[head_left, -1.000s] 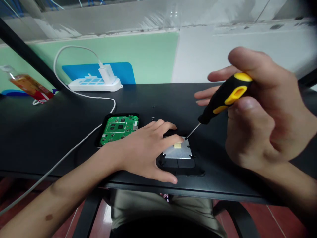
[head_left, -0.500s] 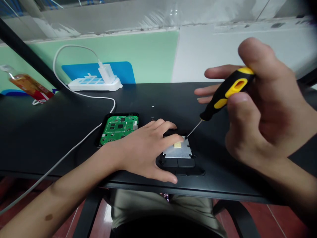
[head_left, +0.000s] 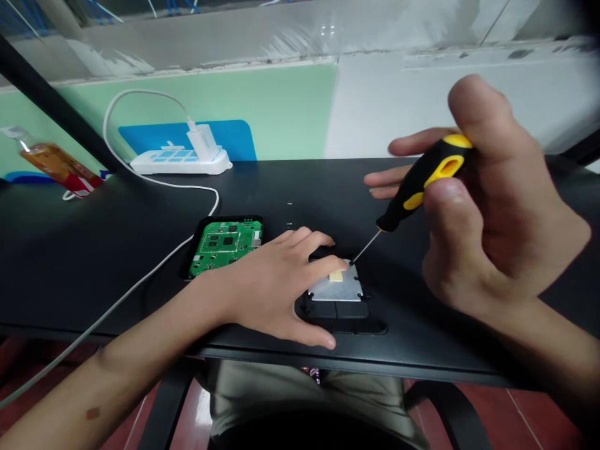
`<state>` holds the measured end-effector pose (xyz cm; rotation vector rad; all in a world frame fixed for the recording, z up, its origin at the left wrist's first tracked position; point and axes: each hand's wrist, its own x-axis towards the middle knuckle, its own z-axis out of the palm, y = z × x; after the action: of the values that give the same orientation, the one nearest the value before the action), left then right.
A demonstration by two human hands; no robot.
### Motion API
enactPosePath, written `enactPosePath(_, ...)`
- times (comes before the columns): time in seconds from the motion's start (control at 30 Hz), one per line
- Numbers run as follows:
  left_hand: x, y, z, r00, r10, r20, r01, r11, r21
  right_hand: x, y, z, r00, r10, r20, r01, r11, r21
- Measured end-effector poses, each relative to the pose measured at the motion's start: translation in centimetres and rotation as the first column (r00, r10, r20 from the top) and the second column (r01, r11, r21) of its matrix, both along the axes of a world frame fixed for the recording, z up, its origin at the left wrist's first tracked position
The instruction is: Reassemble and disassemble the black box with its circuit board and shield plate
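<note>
Fingers (head_left: 452,215) of the right hand (head_left: 506,231) are closed around a screwdriver (head_left: 422,181), its tip set at the far right corner of a metal plate (head_left: 344,289) on the black tabletop (head_left: 290,178). The left hand (head_left: 276,287) is spread open, one fingertip laid over the plate. The tabletop is backed by a green-and-white wall (head_left: 290,112); red floor tiles (head_left: 539,415) are seen below.
</note>
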<state>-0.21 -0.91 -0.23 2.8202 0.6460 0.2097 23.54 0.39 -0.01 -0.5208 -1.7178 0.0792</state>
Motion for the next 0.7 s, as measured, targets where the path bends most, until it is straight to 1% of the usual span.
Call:
enactPosePath(0.07, 0.0, 0.0, -0.1, 1.0, -0.001, 0.003, 0.001, 1.0, 0.004, -0.2, 0.0, 0.3, 0.996, 0.004, 0.089, -0.01, 0.998, 0.069)
enactPosePath(0.1, -0.1, 0.0, -0.1, 1.0, -0.002, 0.004, 0.002, 1.0, 0.004, -0.2, -0.2, 0.5, 0.993, 0.002, 0.118, -0.011, 0.997, 0.077)
enactPosePath(0.3, -0.2, 0.0, -0.1, 1.0, 0.005, 0.006, -0.005, 1.0, -0.003, -0.6, -1.3, 1.1, 0.996, 0.007, 0.087, -0.005, 1.0, -0.015)
enactPosePath(0.5, -0.1, 0.1, -0.1, 1.0, -0.002, -0.005, 0.002, 1.0, 0.001, -0.5, -1.7, 1.4, 0.991, -0.008, 0.131, 0.026, 0.991, -0.134)
enactPosePath(0.7, -0.1, 0.1, -0.2, 1.0, -0.003, -0.001, 0.003, 1.0, -0.003, -0.4, -1.5, 1.4, 0.992, -0.035, 0.123, 0.047, 0.994, -0.102)
